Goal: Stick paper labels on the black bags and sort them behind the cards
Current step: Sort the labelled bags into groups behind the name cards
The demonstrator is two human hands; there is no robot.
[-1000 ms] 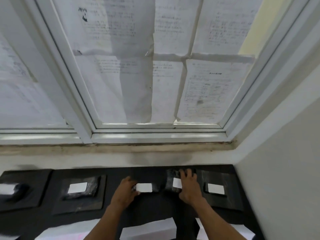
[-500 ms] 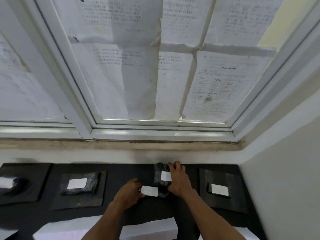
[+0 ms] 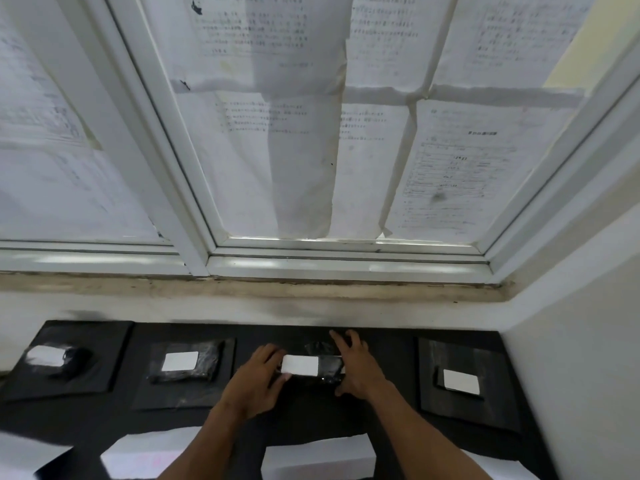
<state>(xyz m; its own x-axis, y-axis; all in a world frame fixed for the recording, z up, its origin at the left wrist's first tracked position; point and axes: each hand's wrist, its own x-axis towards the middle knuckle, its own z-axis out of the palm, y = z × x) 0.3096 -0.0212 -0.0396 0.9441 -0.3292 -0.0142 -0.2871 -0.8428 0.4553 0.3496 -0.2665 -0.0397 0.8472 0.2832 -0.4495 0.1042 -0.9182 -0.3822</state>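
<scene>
Two black bags lie together on the black table top (image 3: pixel 398 344), between my hands. The nearer black bag (image 3: pixel 329 370) carries a white paper label (image 3: pixel 299 364). My left hand (image 3: pixel 258 379) pinches its left end, thumb under the label's near edge. A second black bag (image 3: pixel 317 347) shows as a shiny fold just behind it, mostly hidden. My right hand (image 3: pixel 356 368) lies over the right ends with fingers spread and straight, thumb at the near edge.
Labelled black bags sit on black mats: far left bag (image 3: pixel 52 356), left bag (image 3: pixel 183 363), right bag (image 3: pixel 459 381). White cards (image 3: pixel 318 459) line the near edge. A white wall (image 3: pixel 571 375) closes the right side. A papered window (image 3: pixel 311 150) rises behind.
My right hand has brought its bag leftward, from beside the right mat to the middle. Both hands now meet around the bags there. The left hand kept its labelled bag.
</scene>
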